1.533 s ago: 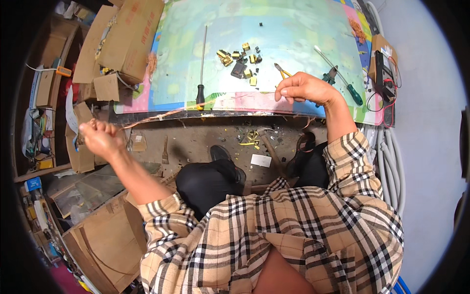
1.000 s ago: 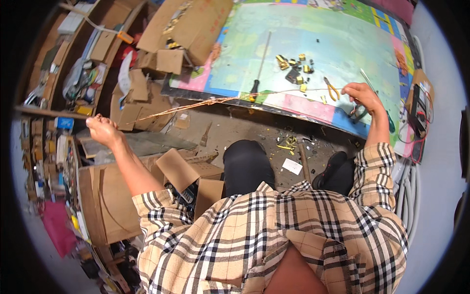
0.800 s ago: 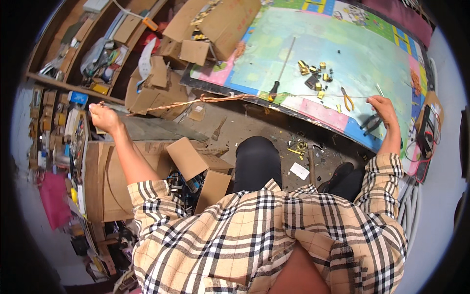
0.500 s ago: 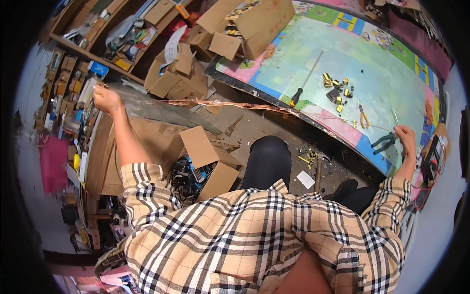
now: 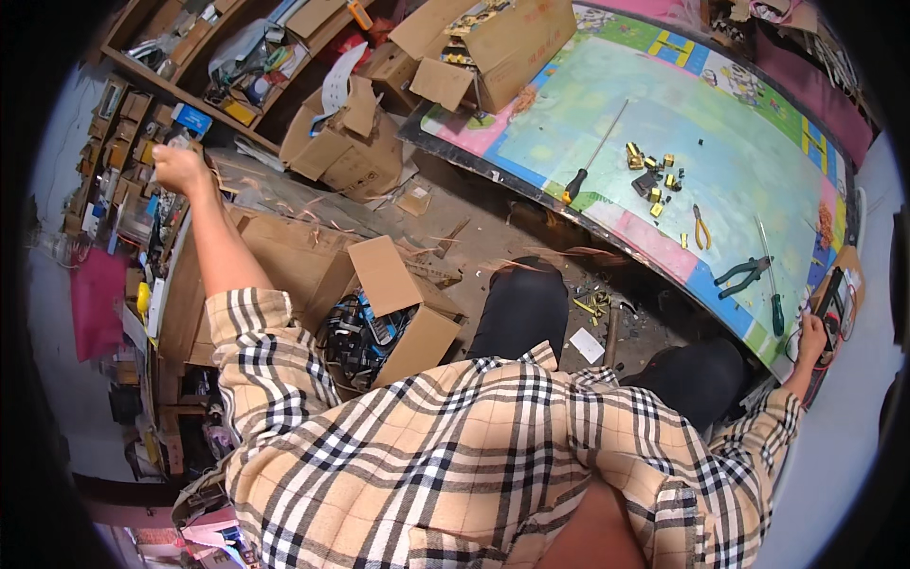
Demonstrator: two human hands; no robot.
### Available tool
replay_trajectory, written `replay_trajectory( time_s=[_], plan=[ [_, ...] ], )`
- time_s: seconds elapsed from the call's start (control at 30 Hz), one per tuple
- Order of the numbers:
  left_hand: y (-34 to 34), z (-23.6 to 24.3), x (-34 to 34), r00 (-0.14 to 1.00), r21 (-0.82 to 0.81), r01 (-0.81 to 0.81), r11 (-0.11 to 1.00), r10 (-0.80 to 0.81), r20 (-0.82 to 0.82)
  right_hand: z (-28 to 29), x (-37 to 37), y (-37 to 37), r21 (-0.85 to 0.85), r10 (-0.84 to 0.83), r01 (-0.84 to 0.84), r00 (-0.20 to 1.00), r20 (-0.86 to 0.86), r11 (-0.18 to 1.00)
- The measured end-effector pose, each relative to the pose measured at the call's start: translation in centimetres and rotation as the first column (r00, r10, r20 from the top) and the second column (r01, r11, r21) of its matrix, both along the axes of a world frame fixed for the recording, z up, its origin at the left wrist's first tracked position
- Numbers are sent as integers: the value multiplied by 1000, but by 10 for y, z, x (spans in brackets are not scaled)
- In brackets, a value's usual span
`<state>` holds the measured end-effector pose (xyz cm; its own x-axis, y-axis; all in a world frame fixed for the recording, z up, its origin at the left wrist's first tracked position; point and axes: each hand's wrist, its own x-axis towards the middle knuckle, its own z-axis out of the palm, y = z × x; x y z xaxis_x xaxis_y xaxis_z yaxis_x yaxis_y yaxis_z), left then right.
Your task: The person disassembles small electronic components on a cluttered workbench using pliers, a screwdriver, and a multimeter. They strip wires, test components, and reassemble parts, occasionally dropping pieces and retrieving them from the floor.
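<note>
Thin copper wire (image 5: 590,252) hangs in loose, motion-blurred waves across the gap between my widely spread hands. At the far left, my left hand (image 5: 182,169) is closed on one end of it, beside the shelves. My right hand (image 5: 810,341) is closed at the table's right corner, beside a black device with a red lead (image 5: 832,302); the wire's thin run into its fingers is hard to make out. Near that hand lie dark green pliers (image 5: 745,275) and a green-handled screwdriver (image 5: 777,313). Orange-handled pliers (image 5: 701,228) and several small yellow-and-black coil parts (image 5: 648,180) rest farther in.
A long black-handled screwdriver (image 5: 576,184) lies at the near edge of the patterned table (image 5: 569,123). An open carton of dark cables (image 5: 384,284) stands by my left leg. More cartons (image 5: 346,142) and crowded shelves (image 5: 237,95) fill the left. Scraps (image 5: 595,303) litter the floor.
My hands have spread farther apart: the left moved left and slightly up, the right moved down and right, off the tools. The taut copper bundle now hangs in separate loose waves.
</note>
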<state>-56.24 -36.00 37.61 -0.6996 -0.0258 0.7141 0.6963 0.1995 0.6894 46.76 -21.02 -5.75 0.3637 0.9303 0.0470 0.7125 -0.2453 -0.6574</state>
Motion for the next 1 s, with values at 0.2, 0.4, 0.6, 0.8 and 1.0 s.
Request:
replay_trajectory(
  time_s=[0.2,0.4,0.6,0.8,1.0],
  plan=[
    [42,35,172,530,127,807,576,-802,275,78,-92,15,46,246,-247,969,20,968],
    [97,32,266,-169,159,981,-111,-891,422,280,-438,8,420,882,-778,444,-159,468],
    [130,28,344,-459,444,849,-286,-815,353,329,-564,3,637,948,-716,111,-300,286],
    [132,5,321,-171,454,891,17,-913,370,306,-514,-20,525,327,-782,-425,-844,336],
    [127,-83,323,10,113,988,109,-763,647,282,-471,-12,358,498,-789,-77,-864,500]
  ],
)
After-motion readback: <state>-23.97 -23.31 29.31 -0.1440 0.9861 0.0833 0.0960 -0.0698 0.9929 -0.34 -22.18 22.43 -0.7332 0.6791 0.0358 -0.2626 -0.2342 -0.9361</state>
